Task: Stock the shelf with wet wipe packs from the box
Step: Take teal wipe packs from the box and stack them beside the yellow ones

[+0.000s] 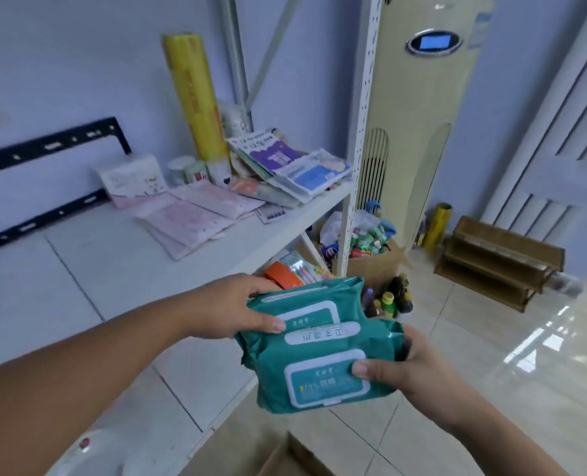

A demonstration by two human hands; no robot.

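Item: two teal wet wipe packs point(319, 359), lower centre of frame, overlapping, held in the air before the shelf point(113, 269). Your left hand point(230, 310) has fingers curled round the upper pack point(305, 300); your right hand point(419, 372) grips the lower pack point(319, 386). Shelf, left half of frame: paper goods point(195, 214), no teal packs visible. Box point(285, 455), bottom edge: contents hidden. Judged status: early; both packs unplaced.

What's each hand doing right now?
Left hand: closed, holding the upper wet wipe pack.
Right hand: closed, holding the lower wet wipe pack.
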